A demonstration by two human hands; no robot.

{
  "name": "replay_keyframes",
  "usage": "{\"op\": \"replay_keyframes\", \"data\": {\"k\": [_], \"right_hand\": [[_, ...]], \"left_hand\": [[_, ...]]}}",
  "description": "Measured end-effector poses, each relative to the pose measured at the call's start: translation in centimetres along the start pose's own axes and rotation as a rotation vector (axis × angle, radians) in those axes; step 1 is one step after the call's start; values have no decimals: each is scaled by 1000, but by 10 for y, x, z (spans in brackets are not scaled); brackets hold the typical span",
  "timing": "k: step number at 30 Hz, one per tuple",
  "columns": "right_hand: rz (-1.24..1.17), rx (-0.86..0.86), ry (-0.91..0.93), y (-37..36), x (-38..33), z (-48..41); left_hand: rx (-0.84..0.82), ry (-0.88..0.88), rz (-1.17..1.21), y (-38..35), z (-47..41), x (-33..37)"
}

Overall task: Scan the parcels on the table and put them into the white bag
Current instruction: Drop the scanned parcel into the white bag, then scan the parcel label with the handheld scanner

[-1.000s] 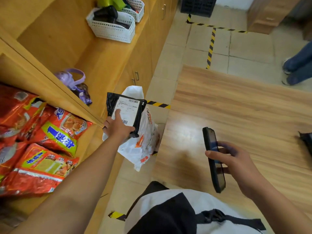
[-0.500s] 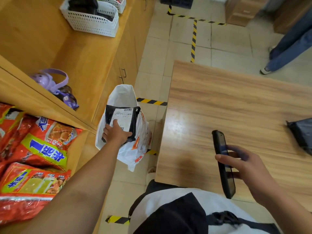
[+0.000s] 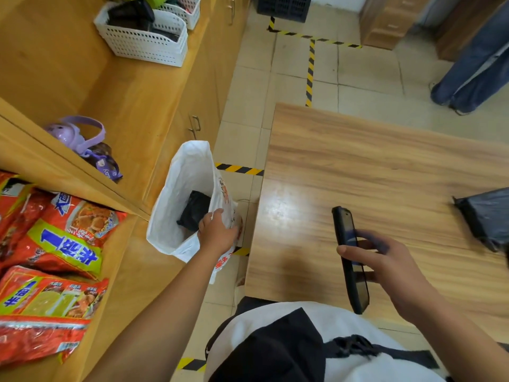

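The white bag [image 3: 181, 186] stands open on the floor between the cabinet and the wooden table [image 3: 358, 161]. A black parcel [image 3: 194, 213] lies inside it. My left hand [image 3: 217, 232] hovers at the bag's near right rim with its fingers loosely bent, and it holds nothing. My right hand [image 3: 385, 266] grips a black phone [image 3: 349, 257] edge-on above the table's near left part. A dark grey parcel [image 3: 484, 213] lies on the table at the right edge, partly cut off.
To the left is a wooden cabinet with red snack packets [image 3: 55, 244], a purple bottle [image 3: 80, 136] and white baskets [image 3: 143, 42]. Another person's legs [image 3: 473, 64] stand at the top right. Yellow-black tape [image 3: 309, 67] marks the tiled floor.
My left hand let go of the labelled black parcel, which now lies inside the bag. The hand has drawn back to the bag's rim. The phone hand barely moved.
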State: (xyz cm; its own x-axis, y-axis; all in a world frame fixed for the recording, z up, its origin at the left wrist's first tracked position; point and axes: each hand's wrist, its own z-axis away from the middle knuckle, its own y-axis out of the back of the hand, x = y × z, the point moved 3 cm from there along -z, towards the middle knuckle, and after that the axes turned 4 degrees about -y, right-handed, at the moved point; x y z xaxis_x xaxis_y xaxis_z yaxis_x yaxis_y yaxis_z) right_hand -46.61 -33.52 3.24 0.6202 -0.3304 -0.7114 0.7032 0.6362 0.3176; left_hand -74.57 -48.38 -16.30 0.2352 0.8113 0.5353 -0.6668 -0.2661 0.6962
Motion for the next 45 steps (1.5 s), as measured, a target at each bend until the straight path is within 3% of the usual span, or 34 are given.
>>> {"op": "replay_keyframes", "data": {"k": [7, 13, 28, 39, 45], "right_hand": [[-93, 70, -5, 46, 20, 3], [-245, 134, -39, 105, 58, 1], [-501, 162, -5, 316, 154, -26], [-674, 309, -21, 421, 209, -23], [-776, 382, -71, 446, 240, -12]], "left_hand": [[-128, -128, 167, -35, 17, 85], [-73, -204, 4, -59, 32, 160], [-403, -450, -131, -237, 158, 353], [-416, -726, -336, -323, 170, 556], [-287, -850, -512, -368, 154, 665]]}}
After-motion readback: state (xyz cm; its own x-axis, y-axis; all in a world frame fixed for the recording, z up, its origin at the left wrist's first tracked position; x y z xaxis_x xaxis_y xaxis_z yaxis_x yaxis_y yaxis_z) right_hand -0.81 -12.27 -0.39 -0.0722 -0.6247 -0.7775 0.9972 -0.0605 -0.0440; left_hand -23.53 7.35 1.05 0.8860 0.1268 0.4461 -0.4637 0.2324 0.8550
